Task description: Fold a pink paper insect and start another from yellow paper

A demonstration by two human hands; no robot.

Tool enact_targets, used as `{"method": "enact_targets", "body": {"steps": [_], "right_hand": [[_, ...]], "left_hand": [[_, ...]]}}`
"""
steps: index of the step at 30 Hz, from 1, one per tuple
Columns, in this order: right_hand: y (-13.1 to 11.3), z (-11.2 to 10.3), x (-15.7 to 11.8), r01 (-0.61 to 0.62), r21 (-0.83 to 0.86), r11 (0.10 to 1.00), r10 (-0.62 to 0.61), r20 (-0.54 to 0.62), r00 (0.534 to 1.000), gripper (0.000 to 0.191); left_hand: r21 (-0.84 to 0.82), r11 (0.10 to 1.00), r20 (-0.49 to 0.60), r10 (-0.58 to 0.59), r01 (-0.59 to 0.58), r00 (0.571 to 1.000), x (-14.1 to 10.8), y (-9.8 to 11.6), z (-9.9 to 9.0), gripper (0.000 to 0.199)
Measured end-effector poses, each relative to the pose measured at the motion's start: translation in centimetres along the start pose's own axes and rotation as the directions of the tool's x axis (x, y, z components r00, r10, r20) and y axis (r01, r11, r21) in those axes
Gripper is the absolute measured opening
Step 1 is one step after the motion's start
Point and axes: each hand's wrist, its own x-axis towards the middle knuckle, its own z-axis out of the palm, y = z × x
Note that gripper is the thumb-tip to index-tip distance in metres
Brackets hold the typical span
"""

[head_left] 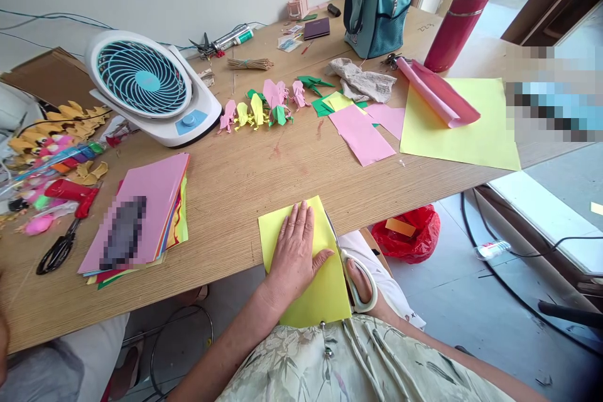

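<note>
A sheet of yellow paper [301, 304] lies partly on the table's near edge and hangs over it toward my body. My left hand [294, 254] rests flat on the sheet, fingers stretched forward and thumb out to the right. Along the paper's right edge, my right hand [360, 279] grips the white-handled scissors [372, 301]. Their blades point away from me, at the edge of the paper, and are mostly hidden. Whether the blades are apart I cannot tell. Part of the right hand is hidden by the handles.
Left stand a fan [146, 85], stacked coloured paper [151, 201] and black-handled scissors [59, 248]. Beyond are folded paper figures [257, 110], pink paper pieces [362, 138], a large yellow sheet [456, 144], a teal bag [381, 6] and a red flask [456, 31]. A red plastic bag [426, 239] sits below right.
</note>
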Motion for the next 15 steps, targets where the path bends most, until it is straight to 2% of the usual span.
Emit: {"method": "enact_targets", "body": {"steps": [5, 10, 15], "right_hand": [[-1.1, 0.3, -0.6, -0.056, -0.037, 0.998, 0.058, 0.032, 0.998, 0.052], [-2.1, 0.9, -0.4, -0.001, -0.071, 0.997, 0.001, 0.002, 1.0, 0.053], [-1.4, 0.4, -0.3, 0.05, -0.121, 0.991, -0.053, -0.027, 0.998, 0.046]], "left_hand": [[-0.005, 1.0, 0.002, 0.006, -0.006, 1.0, -0.2, 0.3, 0.0, 0.08], [-0.005, 1.0, 0.017, 0.004, -0.004, 1.0, -0.2, 0.2, -0.2, 0.082], [-0.005, 1.0, 0.023, 0.003, -0.003, 1.0, -0.4, 0.4, -0.2, 0.083]]}}
